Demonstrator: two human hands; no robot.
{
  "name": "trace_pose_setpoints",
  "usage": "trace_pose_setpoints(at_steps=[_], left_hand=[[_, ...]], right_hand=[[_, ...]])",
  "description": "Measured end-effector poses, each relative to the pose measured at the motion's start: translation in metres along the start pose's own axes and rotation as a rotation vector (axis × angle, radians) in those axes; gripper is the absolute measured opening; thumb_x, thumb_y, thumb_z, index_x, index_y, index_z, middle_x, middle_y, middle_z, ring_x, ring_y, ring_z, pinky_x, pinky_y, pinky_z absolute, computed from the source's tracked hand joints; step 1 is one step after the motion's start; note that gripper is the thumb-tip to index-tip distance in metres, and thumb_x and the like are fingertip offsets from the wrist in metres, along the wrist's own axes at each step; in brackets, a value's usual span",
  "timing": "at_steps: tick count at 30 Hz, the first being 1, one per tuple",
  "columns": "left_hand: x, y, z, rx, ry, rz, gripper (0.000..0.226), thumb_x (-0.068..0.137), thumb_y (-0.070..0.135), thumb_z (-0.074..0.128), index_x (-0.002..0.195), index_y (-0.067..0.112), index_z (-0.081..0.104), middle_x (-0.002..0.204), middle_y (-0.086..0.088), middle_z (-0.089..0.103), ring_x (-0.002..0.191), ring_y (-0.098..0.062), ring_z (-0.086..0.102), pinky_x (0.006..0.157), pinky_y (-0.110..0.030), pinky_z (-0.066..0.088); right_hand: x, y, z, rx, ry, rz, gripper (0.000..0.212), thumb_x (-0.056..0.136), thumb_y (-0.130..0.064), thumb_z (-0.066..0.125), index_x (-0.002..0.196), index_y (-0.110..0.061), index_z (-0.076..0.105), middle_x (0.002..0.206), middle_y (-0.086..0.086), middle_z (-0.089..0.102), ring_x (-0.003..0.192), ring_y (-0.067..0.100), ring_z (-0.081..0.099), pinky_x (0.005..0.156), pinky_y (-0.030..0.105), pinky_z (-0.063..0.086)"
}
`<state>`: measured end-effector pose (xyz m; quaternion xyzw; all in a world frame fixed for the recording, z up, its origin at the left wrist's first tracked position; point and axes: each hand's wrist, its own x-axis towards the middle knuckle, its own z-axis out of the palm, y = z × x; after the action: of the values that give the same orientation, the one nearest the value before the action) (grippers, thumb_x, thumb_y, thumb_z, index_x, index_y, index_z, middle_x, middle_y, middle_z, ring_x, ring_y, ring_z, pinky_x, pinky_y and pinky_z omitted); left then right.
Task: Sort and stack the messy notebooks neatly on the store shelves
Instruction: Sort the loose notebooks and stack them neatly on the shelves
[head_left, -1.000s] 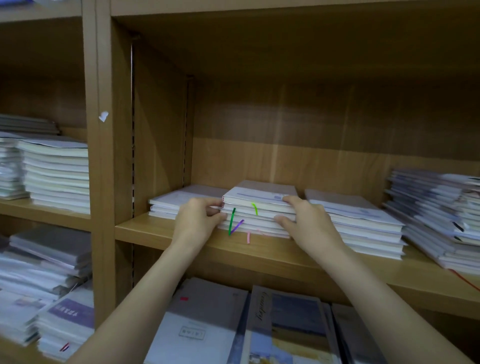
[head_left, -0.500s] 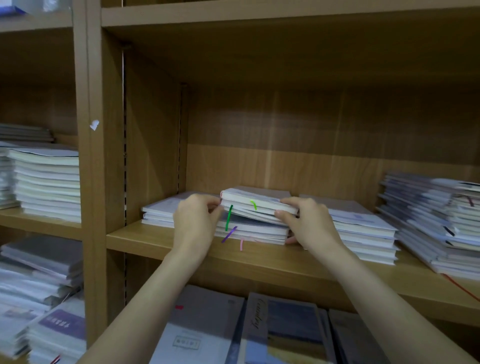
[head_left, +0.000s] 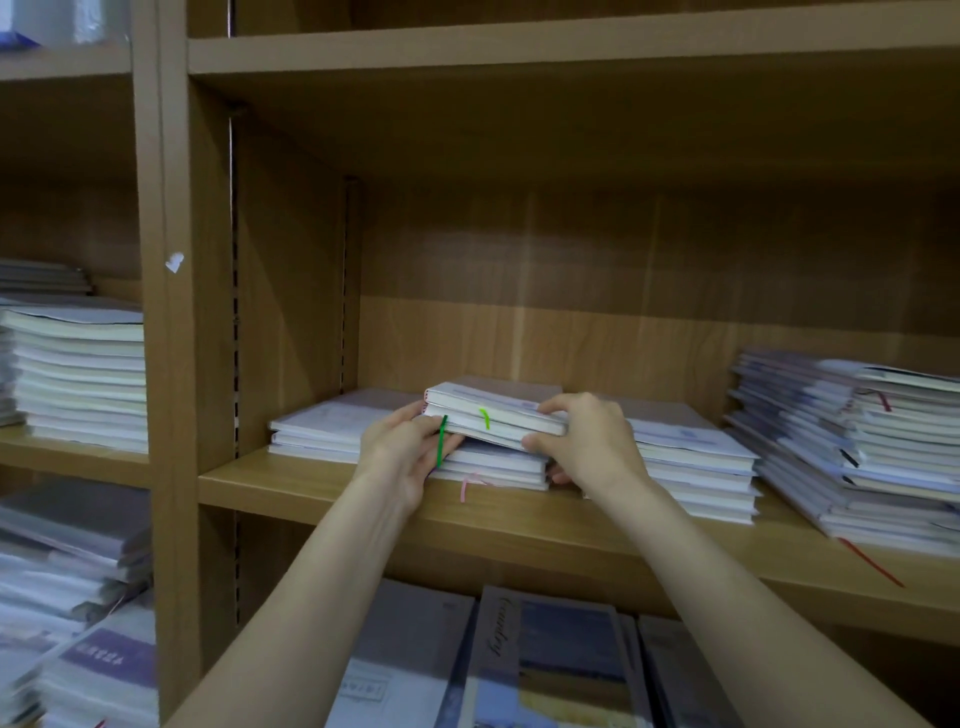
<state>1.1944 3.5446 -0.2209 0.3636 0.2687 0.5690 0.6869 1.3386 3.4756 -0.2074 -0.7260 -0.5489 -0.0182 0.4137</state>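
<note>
One head-worn view — close, facing forward and slightly down at the wooden shelf (head_left: 519, 525).

Two bare arms come up from the bottom of the picture. No sleeves show on them; both are uncovered as far down as can be seen. The left hand (head_left: 402, 457) has nothing on it: no ring, no watch, no band at the wrist. The right hand (head_left: 589, 447) is just as plain, with no glove and no bracelet. The fingers on both hands are slim. The nails are too small and blurry to make out.
</note>
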Motion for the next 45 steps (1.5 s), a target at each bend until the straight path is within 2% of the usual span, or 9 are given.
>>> trace_pose_setpoints(at_steps=[7,13,17,20,24,27,36,41,45], left_hand=[[-0.020,0.012,-0.017,-0.022,0.115,0.077,0.028,0.089,-0.005,0.052,0.112,0.010,0.060,0.092,-0.012,0.063,0.080,-0.021,0.065,0.062,-0.024,0.057],[-0.064,0.059,-0.053,0.096,0.229,0.311,0.014,0.091,0.008,0.055,0.096,0.018,0.065,0.094,-0.005,0.064,0.081,-0.014,0.067,0.057,-0.018,0.057],[-0.102,0.087,-0.060,0.250,0.264,0.530,0.017,0.091,0.011,0.056,0.091,0.025,0.066,0.099,-0.001,0.065,0.083,-0.010,0.068,0.056,-0.012,0.052],[-0.128,0.102,-0.052,0.259,0.244,0.707,0.016,0.090,0.013,0.059,0.091,0.027,0.067,0.114,-0.004,0.062,0.095,-0.013,0.067,0.065,-0.014,0.055],[-0.142,0.085,-0.004,0.197,0.113,0.767,0.017,0.090,0.009,0.058,0.096,0.023,0.068,0.115,-0.002,0.061,0.106,-0.017,0.063,0.070,-0.016,0.055],[-0.141,0.044,0.052,0.146,-0.006,0.646,0.021,0.090,0.005,0.058,0.101,0.021,0.067,0.110,-0.002,0.063,0.099,-0.014,0.065,0.071,-0.017,0.055],[-0.150,-0.069,0.205,0.064,-0.237,0.435,0.020,0.087,0.001,0.061,0.083,0.017,0.072,0.078,0.013,0.069,0.076,-0.002,0.068,0.072,-0.021,0.056],[-0.127,-0.091,0.257,0.123,-0.384,0.360,0.028,0.092,0.006,0.056,0.120,0.009,0.062,0.091,0.000,0.067,0.064,-0.001,0.068,0.068,-0.017,0.054],[-0.097,-0.105,0.246,0.301,-0.267,0.310,0.034,0.100,0.012,0.039,0.134,0.006,0.045,0.081,-0.012,0.068,0.067,-0.019,0.068,0.070,-0.029,0.056]], right_hand=[[0.004,-0.002,-0.002,-0.075,0.038,-0.007,0.039,0.087,-0.034,0.066,0.120,-0.016,0.060,0.086,0.005,0.069,0.061,0.018,0.068,0.072,0.039,0.058],[-0.004,-0.014,0.000,-0.391,0.009,-0.015,0.036,0.093,-0.043,0.055,0.117,-0.017,0.059,0.111,0.008,0.064,0.105,0.029,0.059,0.072,0.030,0.041],[-0.016,-0.023,0.000,-0.446,-0.032,-0.009,0.027,0.096,-0.030,0.051,0.112,-0.011,0.059,0.111,0.011,0.064,0.105,0.032,0.058,0.073,0.030,0.040],[-0.041,-0.038,-0.010,-0.025,-0.083,-0.030,0.045,0.095,-0.047,0.048,0.120,-0.011,0.058,0.104,0.013,0.068,0.091,0.030,0.067,0.083,0.037,0.052],[-0.083,-0.059,-0.056,1.126,-0.456,0.127,0.029,0.092,-0.035,0.056,0.112,-0.014,0.051,0.110,0.020,0.065,0.090,0.028,0.070,0.081,0.033,0.058],[-0.090,-0.031,-0.104,1.343,-0.152,0.097,0.032,0.092,-0.004,0.055,0.123,0.002,0.051,0.095,0.014,0.069,0.077,0.015,0.071,0.067,0.019,0.057],[-0.100,0.082,-0.224,1.110,0.352,0.056,0.046,0.094,-0.005,0.054,0.135,0.010,0.039,0.124,0.024,0.057,0.084,0.021,0.071,0.074,0.023,0.057],[-0.064,0.116,-0.265,0.903,0.540,0.068,0.044,0.093,-0.003,0.055,0.135,0.004,0.041,0.118,0.015,0.058,0.072,0.014,0.067,0.085,0.029,0.053],[-0.039,0.155,-0.281,0.110,0.534,0.382,0.029,0.092,-0.028,0.059,0.115,-0.010,0.063,0.123,0.009,0.058,0.113,0.027,0.051,0.098,0.039,0.042]])
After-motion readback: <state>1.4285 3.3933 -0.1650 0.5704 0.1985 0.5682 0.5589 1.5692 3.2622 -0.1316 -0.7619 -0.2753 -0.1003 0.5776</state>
